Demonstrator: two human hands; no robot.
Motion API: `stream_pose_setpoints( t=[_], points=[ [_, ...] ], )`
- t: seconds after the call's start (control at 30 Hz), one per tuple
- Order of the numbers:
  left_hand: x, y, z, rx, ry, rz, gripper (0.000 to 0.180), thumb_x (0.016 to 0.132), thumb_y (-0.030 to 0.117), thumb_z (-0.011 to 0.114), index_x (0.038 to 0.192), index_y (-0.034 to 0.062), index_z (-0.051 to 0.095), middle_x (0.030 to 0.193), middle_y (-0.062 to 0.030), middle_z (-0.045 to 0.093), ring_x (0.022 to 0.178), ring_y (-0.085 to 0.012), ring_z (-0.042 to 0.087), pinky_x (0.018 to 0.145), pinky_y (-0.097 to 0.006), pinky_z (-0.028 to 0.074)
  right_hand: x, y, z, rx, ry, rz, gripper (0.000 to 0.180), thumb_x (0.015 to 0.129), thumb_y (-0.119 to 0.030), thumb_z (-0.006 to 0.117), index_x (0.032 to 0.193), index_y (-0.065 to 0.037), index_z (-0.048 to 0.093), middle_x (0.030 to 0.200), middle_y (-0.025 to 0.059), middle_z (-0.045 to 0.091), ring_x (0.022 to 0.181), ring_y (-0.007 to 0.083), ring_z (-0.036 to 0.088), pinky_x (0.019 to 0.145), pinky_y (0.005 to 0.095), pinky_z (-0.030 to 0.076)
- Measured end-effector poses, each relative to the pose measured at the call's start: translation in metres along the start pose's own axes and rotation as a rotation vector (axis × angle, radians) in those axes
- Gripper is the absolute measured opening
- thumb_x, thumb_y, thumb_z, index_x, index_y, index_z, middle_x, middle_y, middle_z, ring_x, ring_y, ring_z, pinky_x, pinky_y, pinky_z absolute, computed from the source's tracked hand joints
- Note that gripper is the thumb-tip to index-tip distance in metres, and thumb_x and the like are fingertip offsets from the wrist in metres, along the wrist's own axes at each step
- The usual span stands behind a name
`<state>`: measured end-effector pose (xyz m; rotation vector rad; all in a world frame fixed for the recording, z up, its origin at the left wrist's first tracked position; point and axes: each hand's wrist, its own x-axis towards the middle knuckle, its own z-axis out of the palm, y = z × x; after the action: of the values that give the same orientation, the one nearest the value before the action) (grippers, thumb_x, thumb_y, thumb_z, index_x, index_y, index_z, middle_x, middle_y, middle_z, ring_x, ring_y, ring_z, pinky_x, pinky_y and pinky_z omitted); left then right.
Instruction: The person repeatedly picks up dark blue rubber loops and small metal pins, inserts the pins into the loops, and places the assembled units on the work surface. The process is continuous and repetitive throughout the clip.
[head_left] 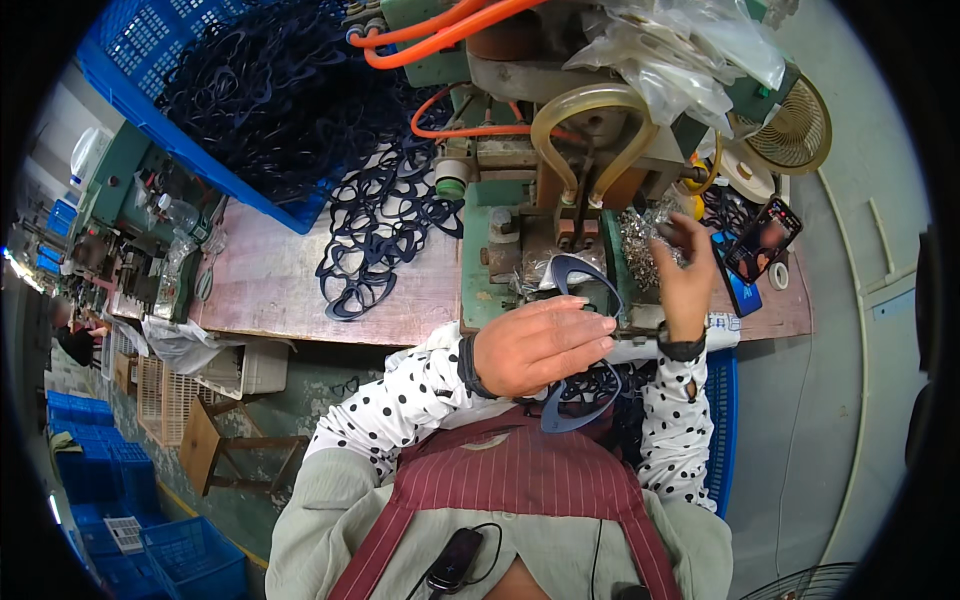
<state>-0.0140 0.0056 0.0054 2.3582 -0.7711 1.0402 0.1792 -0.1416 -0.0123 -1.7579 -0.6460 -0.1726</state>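
While the left hand (pixel 540 345) curls its fingers closed round a dark blue, glossy plastic spectacle frame (pixel 580 340) before the green metal press (pixel 540 250), the right hand (pixel 685 270) pinches small shiny metal bits (pixel 640 240) heaped beside it.

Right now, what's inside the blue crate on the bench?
The blue crate holds a heap of dark blue eyeglass frames, tangled together. Its bottom is covered by them.
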Motion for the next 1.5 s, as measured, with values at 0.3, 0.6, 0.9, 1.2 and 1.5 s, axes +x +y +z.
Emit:
stream_pose_setpoints(
  t=[0.3,0.6,0.9,1.2,1.5],
  points=[
    [0.0,0.001,0.007,0.042,0.037,-0.012,0.039,0.08,0.007,0.07,0.117,-0.0025,0.063,0.119,-0.0192,0.064,0.107,-0.0293,0.065,0.095,-0.046,0.052,-0.018,0.058,-0.047,-0.565,-0.146,0.075,0.031,0.079,-0.016,0.074,0.107,-0.004,0.067,0.091,0.0179,0.068,0.081,0.035,0.066,0.072,0.0387,0.051],
    [-0.005,0.008,0.006,0.025,-0.013,-0.06,0.039,0.08,0.006,0.07,0.118,-0.0009,0.063,0.125,-0.0183,0.062,0.114,-0.0316,0.062,0.105,-0.052,0.042,-0.011,0.086,-0.02,-0.408,-0.134,0.087,0.013,0.08,-0.01,0.072,0.088,-0.002,0.067,0.082,0.0143,0.067,0.075,0.0285,0.065,0.068,0.0363,0.049],
    [-0.1,-0.027,-0.017,0.445,0.255,-0.447,0.031,0.068,-0.001,0.064,0.098,0.007,0.068,0.092,-0.0098,0.065,0.078,-0.0286,0.062,0.069,-0.039,0.047,-0.016,0.085,-0.024,-0.365,0.001,0.058,0.014,0.089,-0.013,0.066,0.096,-0.001,0.066,0.081,0.0121,0.068,0.073,0.0234,0.065,0.068,0.0326,0.049],
    [-0.136,-0.117,-0.075,0.797,0.115,-0.892,0.026,0.071,-0.003,0.061,0.091,0.0086,0.071,0.087,-0.0118,0.059,0.084,-0.0329,0.059,0.071,-0.041,0.048,-0.019,0.087,-0.021,-0.415,0.069,-0.028,0.013,0.088,-0.012,0.067,0.096,-0.002,0.07,0.089,0.0146,0.071,0.08,0.0271,0.068,0.072,0.0338,0.052],
    [-0.154,-0.165,-0.021,0.994,-0.448,-1.183,0.021,0.085,0.008,0.052,0.097,0.0137,0.068,0.098,-0.0054,0.062,0.09,-0.0254,0.065,0.083,-0.054,0.037,-0.019,0.087,-0.021,-0.494,0.071,-0.146,0.013,0.09,-0.008,0.062,0.102,-0.004,0.065,0.089,0.014,0.068,0.082,0.0328,0.064,0.077,0.0384,0.049]
  ],
)
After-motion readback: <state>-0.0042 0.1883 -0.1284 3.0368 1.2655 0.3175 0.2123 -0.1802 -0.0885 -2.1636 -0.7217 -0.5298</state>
